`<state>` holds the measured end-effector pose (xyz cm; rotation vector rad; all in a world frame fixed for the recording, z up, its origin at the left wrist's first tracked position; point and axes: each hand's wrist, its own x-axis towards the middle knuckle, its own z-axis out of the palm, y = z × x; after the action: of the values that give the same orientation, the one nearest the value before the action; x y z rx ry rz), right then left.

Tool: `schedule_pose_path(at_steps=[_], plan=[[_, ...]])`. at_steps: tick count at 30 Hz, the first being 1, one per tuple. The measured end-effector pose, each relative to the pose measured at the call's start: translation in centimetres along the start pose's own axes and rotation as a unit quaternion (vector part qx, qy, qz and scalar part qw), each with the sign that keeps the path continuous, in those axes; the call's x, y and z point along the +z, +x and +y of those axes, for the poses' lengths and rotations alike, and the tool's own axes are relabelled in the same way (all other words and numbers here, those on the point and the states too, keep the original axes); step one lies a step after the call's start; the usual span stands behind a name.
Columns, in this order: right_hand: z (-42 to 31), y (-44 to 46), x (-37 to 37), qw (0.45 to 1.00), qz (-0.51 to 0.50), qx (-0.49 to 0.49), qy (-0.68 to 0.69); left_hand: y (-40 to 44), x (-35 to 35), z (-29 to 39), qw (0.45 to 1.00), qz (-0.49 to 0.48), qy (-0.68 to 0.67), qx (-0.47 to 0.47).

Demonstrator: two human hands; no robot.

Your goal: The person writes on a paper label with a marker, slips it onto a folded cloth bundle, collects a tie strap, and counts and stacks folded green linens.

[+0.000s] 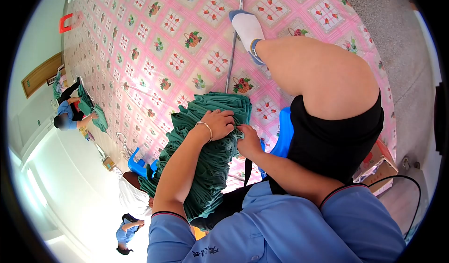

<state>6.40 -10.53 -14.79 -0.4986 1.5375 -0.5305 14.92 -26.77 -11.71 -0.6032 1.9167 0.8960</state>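
A thick stack of folded green cloth [206, 164] runs up along my left side, its many layers pressed together and ruffled at the edges. On top of its upper end lies my left hand [219, 124], with a thin bracelet at the wrist and the fingers resting over the fabric. My right hand [249, 142] is at the stack's right edge, thumb and fingers closed on the margin of the green cloth. Whether it pinches one layer or several, I cannot tell.
Pink patterned sheeting [206, 24] covers the floor. My bent leg [322, 71] and socked foot [248, 26] are at right, near a metal rod [232, 59]. A blue stool [283, 132] shows beside me, a cardboard box [376, 164] behind. Other people [70, 111] sit at left with green cloth.
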Motion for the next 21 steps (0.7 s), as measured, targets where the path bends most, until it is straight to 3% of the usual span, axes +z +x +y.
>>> schedule_pose_path(at_steps=[7, 16, 19, 21], plan=[[0.4, 0.9, -0.1, 0.996, -0.016, 0.051, 0.076, 0.2, -0.5, 0.4, 0.999, -0.037, 0.006, -0.013], [1.8, 3.0, 1.7, 0.996, -0.058, 0.047, -0.058, 0.2, -0.1, 0.4, 1.0, -0.018, -0.013, -0.021], [1.7, 2.7, 1.5, 0.997, -0.049, 0.042, -0.053, 1.3, 1.5, -0.1, 0.994, 0.067, -0.07, -0.056], [1.3, 2.6, 1.1, 0.997, -0.046, 0.044, -0.043, 2.2, 1.0, 0.2, 0.997, -0.011, 0.004, -0.073]])
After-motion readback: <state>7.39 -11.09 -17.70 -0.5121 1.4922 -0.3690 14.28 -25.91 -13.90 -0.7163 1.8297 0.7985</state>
